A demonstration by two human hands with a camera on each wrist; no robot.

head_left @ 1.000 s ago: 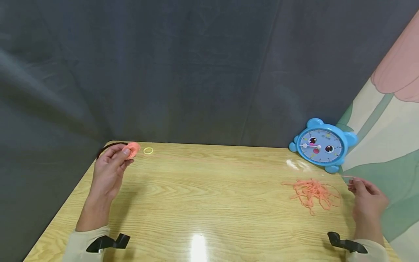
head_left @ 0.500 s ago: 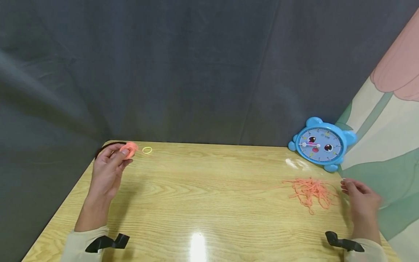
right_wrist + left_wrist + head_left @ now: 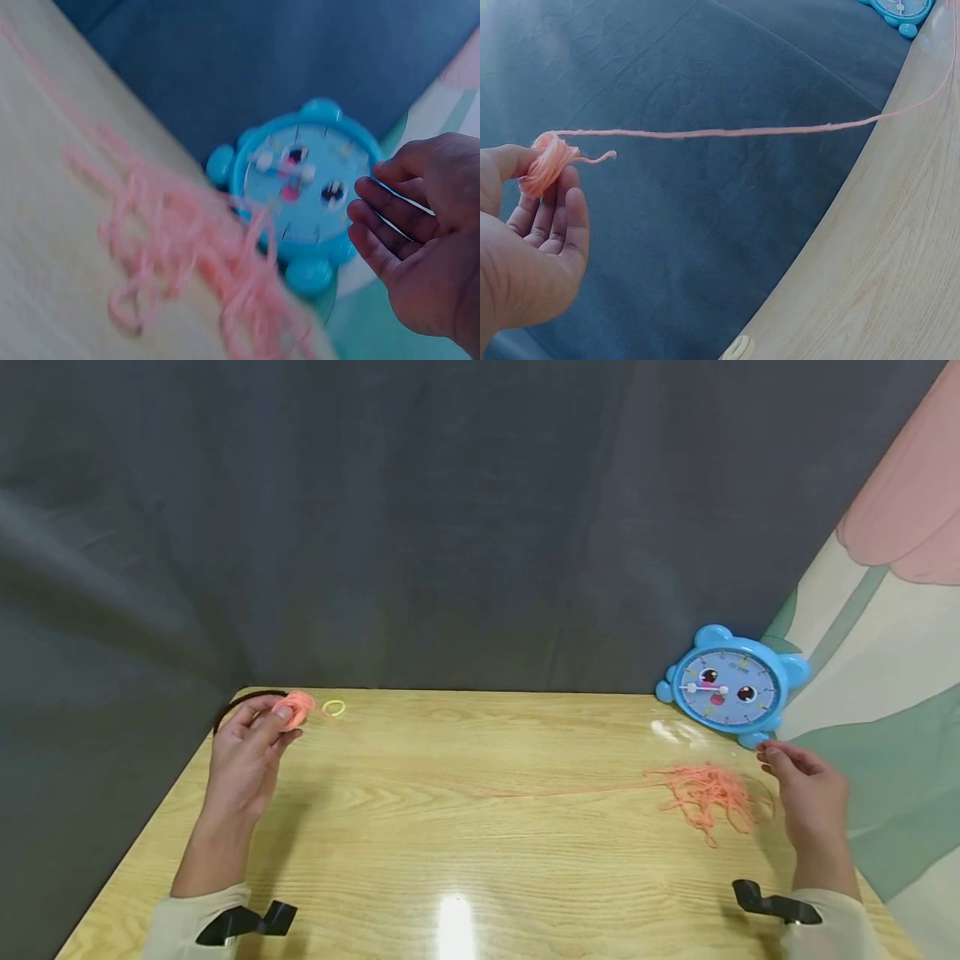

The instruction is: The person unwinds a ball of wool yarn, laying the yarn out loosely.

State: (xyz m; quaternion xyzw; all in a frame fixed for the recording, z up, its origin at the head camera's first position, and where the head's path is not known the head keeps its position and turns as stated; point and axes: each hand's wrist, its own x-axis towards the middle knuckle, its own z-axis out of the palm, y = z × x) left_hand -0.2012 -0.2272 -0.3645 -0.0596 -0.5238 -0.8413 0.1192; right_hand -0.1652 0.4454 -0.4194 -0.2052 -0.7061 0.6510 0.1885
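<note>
at the far left a dark cloth [image 3: 420,527] meets the back and left edges of the table [image 3: 480,852]. a pale sleeve [image 3: 191,927] with a black strap [image 3: 247,922] over it comes in from below, and beyond it is the person's left hand [image 3: 243,760], raised near the back left corner. it holds a small orange coil [image 3: 546,165] pinched between thumb and fingertips; in the left wrist view the other fingers bend in beneath. a short loose end sticks out of the coil. behind the hand a dark cord [image 3: 243,698] curves along the corner. just right of the coil lies a yellow ring [image 3: 333,702], on the table near its back edge

from the coil a single strand [image 3: 742,132] runs right, nearly straight at first, then bending over the table, toward a loose pile [image 3: 708,793] of the same orange yarn on the right side. behind the pile, at the back right corner, a blue clock [image 3: 731,685] with ears and a painted face leans slightly back

the right hand [image 3: 813,797] is beside the pile, fingertips in front of the clock's lower edge; whether they touch it cannot be told. its fingers are loosely bent, thumb close to the forefinger, holding nothing that shows. at the far right is a flowered cloth [image 3: 915,635]
</note>
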